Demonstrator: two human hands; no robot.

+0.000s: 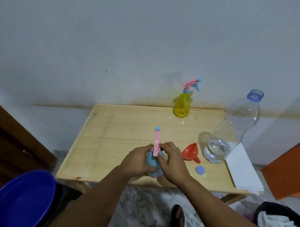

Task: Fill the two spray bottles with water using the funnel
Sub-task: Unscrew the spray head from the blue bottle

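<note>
— Where is the blue spray bottle [152,164]?

— At the worktop's [122,129] near edge, upright. The left hand [136,162] wraps its body, fingers curled round it; the right hand's [172,163] fingers pinch the neck under the pink sprayer head [156,142].

— And the rest?

— The orange funnel [191,152] lies on its side just right of the hands, a blue cap [200,170] near it. The uncapped water bottle [231,129] stands further right; the yellow spray bottle [182,103] stands by the wall.

Both hands on blue spray bottle [152,161] at table's [112,131] near edge: left hand [139,162] grips body, right hand [173,163] at pink spray head [156,142]. Orange funnel [191,152] lying just beside; clear water bottle [231,127] uncapped, cap [200,170] near funnel; yellow spray bottle [183,103] upright at far edge.
</note>
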